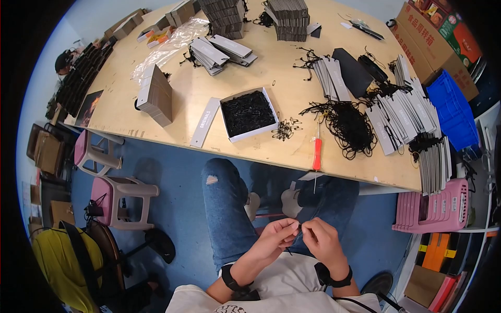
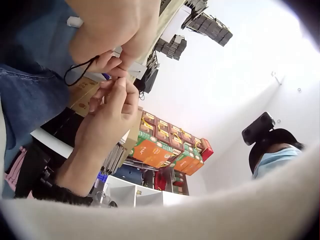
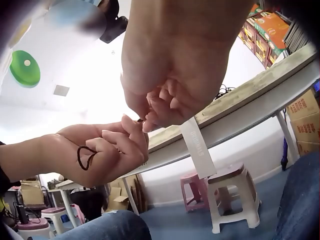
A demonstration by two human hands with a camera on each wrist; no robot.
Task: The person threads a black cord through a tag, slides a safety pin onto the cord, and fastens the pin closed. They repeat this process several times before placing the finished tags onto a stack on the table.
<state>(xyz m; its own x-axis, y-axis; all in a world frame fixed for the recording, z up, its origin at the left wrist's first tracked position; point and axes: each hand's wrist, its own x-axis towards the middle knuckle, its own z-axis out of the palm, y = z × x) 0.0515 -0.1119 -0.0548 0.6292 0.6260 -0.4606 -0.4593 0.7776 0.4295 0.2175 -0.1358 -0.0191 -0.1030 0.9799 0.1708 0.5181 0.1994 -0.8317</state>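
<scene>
Over the lap, my left hand [image 1: 276, 239] and right hand [image 1: 322, 241] meet at the fingertips. Between them the fingers pinch a thin black cord [image 1: 299, 227], mostly hidden by the fingers. A loop of the black cord [image 3: 86, 159] hangs out of the left hand in the right wrist view, and the same loop curves beside the left hand [image 2: 107, 30] in the left wrist view. Thumb and forefinger of the right hand [image 2: 112, 112] close right at the left fingertips.
On the table ahead stand a white box [image 1: 248, 136] of small black pins, loose pins [image 1: 286, 129], a grey ORIGINALS tag [image 1: 205, 122], and a red-handled tool [image 1: 317, 154] jutting past the edge. A tangle of black cords [image 1: 347, 130] and stacked tags [image 1: 404, 117] lie right.
</scene>
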